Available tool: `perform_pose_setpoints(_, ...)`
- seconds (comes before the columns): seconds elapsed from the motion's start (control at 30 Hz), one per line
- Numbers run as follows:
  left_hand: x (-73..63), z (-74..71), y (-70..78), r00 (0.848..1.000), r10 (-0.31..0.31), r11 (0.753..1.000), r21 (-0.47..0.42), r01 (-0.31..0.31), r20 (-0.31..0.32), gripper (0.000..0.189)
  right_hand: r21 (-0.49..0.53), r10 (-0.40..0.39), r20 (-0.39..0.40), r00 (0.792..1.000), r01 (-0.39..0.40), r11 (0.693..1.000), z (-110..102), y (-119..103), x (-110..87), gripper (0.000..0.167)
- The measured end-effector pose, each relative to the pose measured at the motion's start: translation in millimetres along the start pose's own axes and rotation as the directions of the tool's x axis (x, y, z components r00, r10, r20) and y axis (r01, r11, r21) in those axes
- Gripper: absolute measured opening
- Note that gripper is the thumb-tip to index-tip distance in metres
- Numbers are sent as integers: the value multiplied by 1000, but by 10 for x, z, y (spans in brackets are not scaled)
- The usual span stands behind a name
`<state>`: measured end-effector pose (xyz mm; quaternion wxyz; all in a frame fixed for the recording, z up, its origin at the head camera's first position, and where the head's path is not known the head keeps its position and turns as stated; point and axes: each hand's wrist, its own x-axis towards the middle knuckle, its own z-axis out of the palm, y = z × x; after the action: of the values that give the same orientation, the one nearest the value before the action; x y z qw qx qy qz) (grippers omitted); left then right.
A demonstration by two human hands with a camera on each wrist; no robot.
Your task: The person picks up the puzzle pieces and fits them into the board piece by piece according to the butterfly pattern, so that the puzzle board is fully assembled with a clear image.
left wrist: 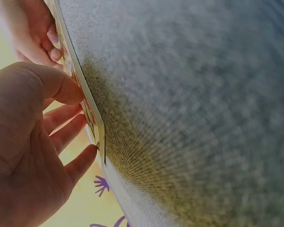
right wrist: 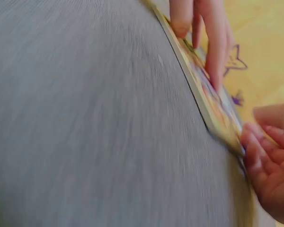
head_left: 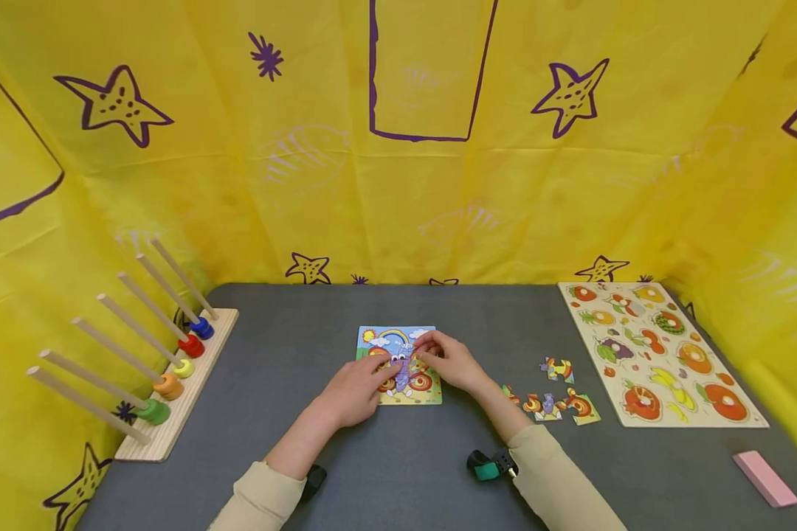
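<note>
A square butterfly puzzle (head_left: 390, 341) with a rainbow and a sun lies on the dark table. My left hand (head_left: 355, 391) rests on its left and middle part, fingers extended and fingertips touching the picture. From the right, my right hand (head_left: 450, 359) reaches over the puzzle's upper right part, its fingers bent and fingertips at the surface. No piece shows between the thumb and fingers of the right hand (right wrist: 274, 156) in the right wrist view, which is blurred. In the left wrist view, the left hand's fingers (left wrist: 66, 127) touch the puzzle's edge area.
Several loose puzzle pieces (head_left: 547, 405) lie right of the puzzle, near the right forearm. Further right are a wooden fruit board (head_left: 627, 374) and a pink block (head_left: 766, 478). A wooden peg stand (head_left: 206, 346) with coloured rings stands at the left. A yellow curtain (head_left: 398, 206) hangs behind.
</note>
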<state>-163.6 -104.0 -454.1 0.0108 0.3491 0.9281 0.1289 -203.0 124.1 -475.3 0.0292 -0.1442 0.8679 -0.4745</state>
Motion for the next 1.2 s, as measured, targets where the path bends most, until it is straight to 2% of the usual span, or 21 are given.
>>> perform_pose_setpoints(0.07,13,3,-10,1000,0,1000,-7,0,-4,50,39,11,-37,999,-9,999,-121,40,-72,12)
perform_pose_setpoints(0.17,31,15,-27,1000,11,1000,-6,-11,-13,49,20,25,-116,993,-23,1000,-341,125,-209,10)
perform_pose_setpoints(0.33,20,24,-38,1000,20,1000,-22,-20,2,48,-135,21,-223,975,-52,990,-792,317,-489,12)
perform_pose_setpoints(0.43,5,24,-38,1000,0,999,-47,1,28,48,-261,13,-275,961,-88,961,-1061,420,-674,20)
perform_pose_setpoints(0.53,-5,24,-36,999,-16,998,-55,19,50,48,-356,47,-306,951,-160,921,-1273,486,-851,32)
perform_pose_setpoints(0.67,-17,20,-35,997,-30,997,-63,34,66,49,-417,139,-297,945,-259,871,-1424,550,-1001,50)
perform_pose_setpoints(0.77,-23,15,-31,996,-40,996,-75,46,79,49,-429,182,-275,944,-290,855,-1458,594,-1038,57)
perform_pose_setpoints(0.9,-20,12,-22,997,-21,996,-80,28,79,49,-401,201,-270,942,-300,866,-1456,640,-1029,57)
perform_pose_setpoints(1.03,-7,17,-16,998,7,997,-82,-2,68,49,-315,231,-290,929,-321,893,-1423,659,-1008,57)
perform_pose_setpoints(1.2,16,15,1,995,-9,993,-119,20,98,50,-205,203,-355,912,-288,935,-1313,608,-925,37)
